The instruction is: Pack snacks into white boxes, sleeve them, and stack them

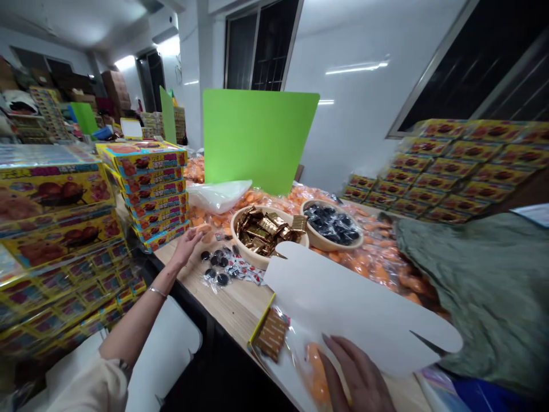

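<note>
My left hand [186, 244] reaches out to the far left of the wooden table [234, 303], fingers apart, right beside an orange packet [206, 229] and a stack of colourful boxes [150, 191]. It holds nothing that I can see. My right hand [358, 377] lies flat with stretched fingers near the front edge, resting on a clear bag with orange pieces [315, 372] and touching a white cardboard flap [355, 306]. A brown waffle-like packet [271, 335] lies in an open box just left of it.
Two bowls stand mid-table: one with gold-wrapped sweets [266, 229], one with dark sweets [332, 224]. Small dark packets [223, 269] lie near them, orange packets [377, 260] heaped behind. A green board [257, 137] stands at the back; box stacks [454, 169] right, grey cloth [484, 286].
</note>
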The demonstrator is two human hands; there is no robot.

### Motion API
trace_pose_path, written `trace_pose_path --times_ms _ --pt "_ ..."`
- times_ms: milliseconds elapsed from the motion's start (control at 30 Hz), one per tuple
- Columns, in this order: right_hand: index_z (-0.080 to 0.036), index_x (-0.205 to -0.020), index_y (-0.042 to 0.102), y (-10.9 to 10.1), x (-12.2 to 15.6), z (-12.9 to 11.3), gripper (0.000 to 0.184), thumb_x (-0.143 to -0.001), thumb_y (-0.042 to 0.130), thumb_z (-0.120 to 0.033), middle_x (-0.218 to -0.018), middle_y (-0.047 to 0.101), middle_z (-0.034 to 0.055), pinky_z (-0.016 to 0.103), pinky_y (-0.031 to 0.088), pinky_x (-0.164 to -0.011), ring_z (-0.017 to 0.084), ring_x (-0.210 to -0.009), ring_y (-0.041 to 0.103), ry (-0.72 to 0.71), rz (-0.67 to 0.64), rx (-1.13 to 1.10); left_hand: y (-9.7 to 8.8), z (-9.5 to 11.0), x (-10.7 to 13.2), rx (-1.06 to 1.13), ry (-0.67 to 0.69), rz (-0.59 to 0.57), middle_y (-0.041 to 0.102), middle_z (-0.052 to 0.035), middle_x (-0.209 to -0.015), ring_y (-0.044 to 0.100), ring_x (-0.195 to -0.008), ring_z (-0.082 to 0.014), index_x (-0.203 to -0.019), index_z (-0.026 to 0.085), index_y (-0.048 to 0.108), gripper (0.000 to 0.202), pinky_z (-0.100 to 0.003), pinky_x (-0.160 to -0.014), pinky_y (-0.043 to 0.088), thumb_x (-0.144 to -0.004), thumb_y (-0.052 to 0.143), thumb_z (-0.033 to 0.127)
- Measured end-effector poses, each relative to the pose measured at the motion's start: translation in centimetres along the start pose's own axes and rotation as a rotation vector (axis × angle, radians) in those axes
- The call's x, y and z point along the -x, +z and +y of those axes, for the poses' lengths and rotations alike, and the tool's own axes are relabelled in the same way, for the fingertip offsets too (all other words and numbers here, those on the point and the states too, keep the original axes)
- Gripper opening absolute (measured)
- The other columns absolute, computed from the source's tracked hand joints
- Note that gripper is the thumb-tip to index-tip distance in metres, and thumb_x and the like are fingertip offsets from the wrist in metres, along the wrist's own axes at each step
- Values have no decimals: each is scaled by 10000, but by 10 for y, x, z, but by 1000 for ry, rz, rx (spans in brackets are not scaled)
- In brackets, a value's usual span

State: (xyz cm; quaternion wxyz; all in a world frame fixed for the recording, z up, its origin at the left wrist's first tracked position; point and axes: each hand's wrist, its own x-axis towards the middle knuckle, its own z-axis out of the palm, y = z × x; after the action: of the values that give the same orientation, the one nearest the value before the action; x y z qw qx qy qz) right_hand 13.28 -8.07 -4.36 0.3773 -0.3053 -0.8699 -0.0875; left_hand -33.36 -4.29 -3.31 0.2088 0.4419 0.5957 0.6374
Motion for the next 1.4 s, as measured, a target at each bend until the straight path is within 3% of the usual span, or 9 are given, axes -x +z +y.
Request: trace_pose_path --times_ms 167,367,500,633,900,1033,1133,1233,1400 --pt "-216 -1359 465 15 -81 -68 421 -949 483 -310 -1251 630 129 288 598 -687 192 -974 677 470 59 -491 29 54 48 289 -117 -292 727 -119 -1009 702 -919 -247 -1060 137 647 469 -423 -909 527 -779 717 506" --pt "-177 -1424 394 54 -131 -79 694 -787 659 -251 -1317 600 143 410 506 -976 245 -1208 572 538 25 -771 72 101 102 534 -206 -533 727 -109 -1053 700 -924 -203 -1044 148 683 363 -324 -870 538 -793 743 403" --pt "-183 -1113 648 63 -128 -87 278 -854 548 -202 -1026 734 72 351 550 -872 196 -952 686 505 -132 -811 85 109 113 704 -204 -319 715 -98 -1093 681 -998 -231 -960 171 673 294 -321 -811 565 -782 746 393" --pt "-205 -1073 676 60 -132 -112 284 -935 428 -195 -1026 745 70 375 545 -911 201 -976 692 376 -108 -746 81 116 99 798 -204 -128 732 -73 -968 706 -902 -230 -861 164 645 211 -345 -779 597 -755 766 301" --pt "-221 -1117 627 85 -145 -120 252 -927 461 -209 -1047 747 51 366 559 -924 179 -999 698 582 -118 -961 2 133 38 873 101 432 706 17 -799 679 -830 -79 -838 144 574 204 -196 -845 545 -985 432 131" --pt "-139 -1277 551 82 -144 -104 411 -875 564 -223 -1326 592 162 478 419 -1080 261 -1278 513 648 125 -693 26 119 67 682 1 111 709 -20 -778 691 -764 -157 -876 148 607 237 -242 -708 567 -774 760 298" --pt "-167 -1303 540 57 -132 -97 460 -880 590 -343 -1295 600 142 372 552 -902 222 -1113 608 651 55 -851 67 105 110 571 -141 -52 683 19 -722 665 -633 -126 -898 178 615 386 -205 -599 530 -638 854 334" --pt "-205 -1194 627 28 -110 -96 375 -853 635 -360 -1132 671 74 274 578 -752 155 -881 664 631 -125 -990 101 97 142 523 -241 -208 688 12 -763 659 -664 -124 -898 190 601 356 -214 -629 523 -686 819 374" --pt "-188 -920 662 -2 -70 -85 107 -859 583 -228 -807 610 13 218 530 -597 116 -680 599 673 136 -592 121 81 159 85 6 -344 631 -75 -1126 595 -1032 -191 -1121 213 604 292 -330 -915 472 -932 522 420"
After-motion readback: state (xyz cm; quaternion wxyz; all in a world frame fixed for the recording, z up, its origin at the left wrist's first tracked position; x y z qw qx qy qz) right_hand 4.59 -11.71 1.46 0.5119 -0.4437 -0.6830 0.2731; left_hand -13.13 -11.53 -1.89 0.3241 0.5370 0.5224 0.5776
